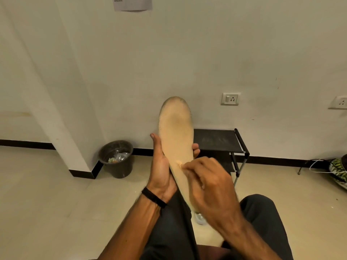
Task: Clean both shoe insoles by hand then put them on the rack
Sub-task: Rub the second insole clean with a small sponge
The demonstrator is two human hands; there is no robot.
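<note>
A tan shoe insole (176, 128) stands almost upright in front of me, toe end up, with a greyish worn patch near the toe. My left hand (161, 166) grips it from behind at mid-length, thumb on the left edge and fingertips showing at the right edge. My right hand (208, 184) lies over the lower half with curled fingers, its fingertips touching the insole surface. The heel end is hidden behind my right hand. A black shoe rack (219, 141) stands against the wall behind the insole. A second insole is not visible.
A dark bin (117, 158) with rubbish stands at the wall corner on the left. A patterned shoe (339, 170) and a white cable lie at the right edge. A wall socket (230, 99) sits above the rack. My legs in dark trousers fill the bottom.
</note>
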